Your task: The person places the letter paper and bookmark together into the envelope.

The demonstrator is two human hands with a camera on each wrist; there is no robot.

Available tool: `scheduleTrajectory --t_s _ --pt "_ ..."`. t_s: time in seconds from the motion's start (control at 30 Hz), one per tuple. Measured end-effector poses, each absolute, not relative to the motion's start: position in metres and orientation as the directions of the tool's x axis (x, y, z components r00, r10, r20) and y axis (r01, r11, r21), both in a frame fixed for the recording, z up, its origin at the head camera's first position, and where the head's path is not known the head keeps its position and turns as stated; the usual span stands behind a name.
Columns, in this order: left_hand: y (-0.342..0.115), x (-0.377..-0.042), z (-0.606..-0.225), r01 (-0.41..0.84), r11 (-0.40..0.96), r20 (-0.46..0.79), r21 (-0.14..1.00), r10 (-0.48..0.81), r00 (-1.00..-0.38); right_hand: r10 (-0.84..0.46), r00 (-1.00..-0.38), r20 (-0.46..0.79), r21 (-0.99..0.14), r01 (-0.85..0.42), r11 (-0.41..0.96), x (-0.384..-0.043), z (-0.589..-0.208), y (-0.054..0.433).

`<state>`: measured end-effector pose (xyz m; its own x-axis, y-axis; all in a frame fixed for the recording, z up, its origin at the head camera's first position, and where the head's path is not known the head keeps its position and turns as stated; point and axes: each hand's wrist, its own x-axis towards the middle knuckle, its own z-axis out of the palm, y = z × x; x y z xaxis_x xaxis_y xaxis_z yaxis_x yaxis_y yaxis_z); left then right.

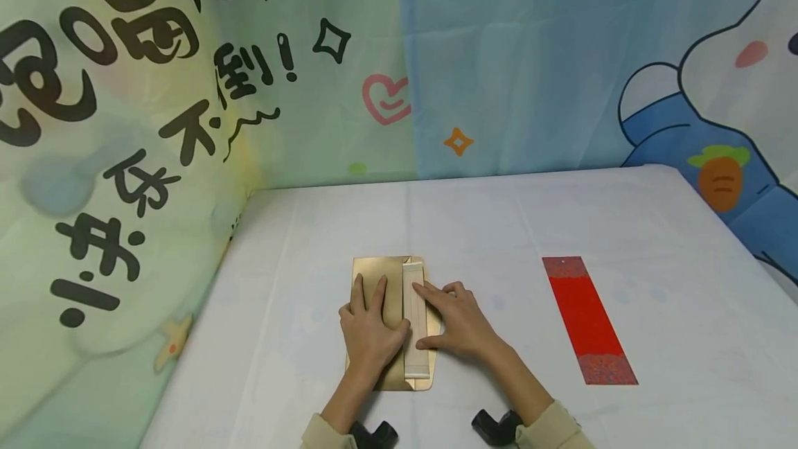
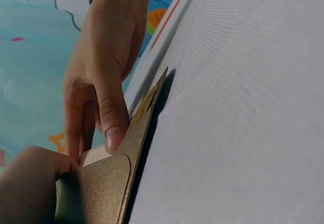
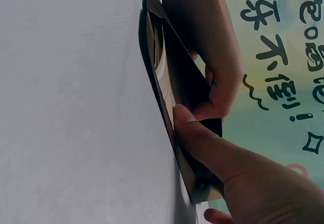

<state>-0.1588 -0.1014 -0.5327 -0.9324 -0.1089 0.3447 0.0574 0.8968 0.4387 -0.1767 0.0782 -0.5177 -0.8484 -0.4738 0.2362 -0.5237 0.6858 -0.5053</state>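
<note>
A gold envelope point(image 1: 380, 383) lies on the white-covered table, its long opening at the right. A pale cream strip with fine lengthwise lines point(image 1: 415, 359) lies along that opening; layered pale edges show inside in the right wrist view. My left hand point(image 1: 369, 331) rests on the envelope with two fingers stretched out, its thumb by the strip's left edge. From the right, my right hand point(image 1: 461, 321) touches the strip, thumb and index finger spread apart along it. Seen from the left wrist, the right thumb point(image 2: 114, 128) presses at the envelope's edge point(image 2: 109, 193).
A flat red strip with patterned ends point(image 1: 589, 321) lies to the right on the white tablecloth point(image 1: 486, 227). Printed cloth walls point(image 1: 530, 75) stand behind and at the left. Black wrist mounts point(image 1: 495, 428) sit near both sleeves.
</note>
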Motion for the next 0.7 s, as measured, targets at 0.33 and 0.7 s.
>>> scheduleTrajectory --t_s 0.33,0.7 --pt "-0.101 -0.16 -0.534 0.057 0.904 0.351 0.423 -0.106 -0.931 -0.5 -0.837 0.22 -0.501 -0.537 0.679 -0.179 -0.521 0.073" --pt "-0.103 -0.161 -0.534 0.054 0.919 0.35 0.391 -0.094 -0.932 -0.565 -0.802 0.193 -0.571 -0.56 0.6 -0.179 -0.529 0.081"
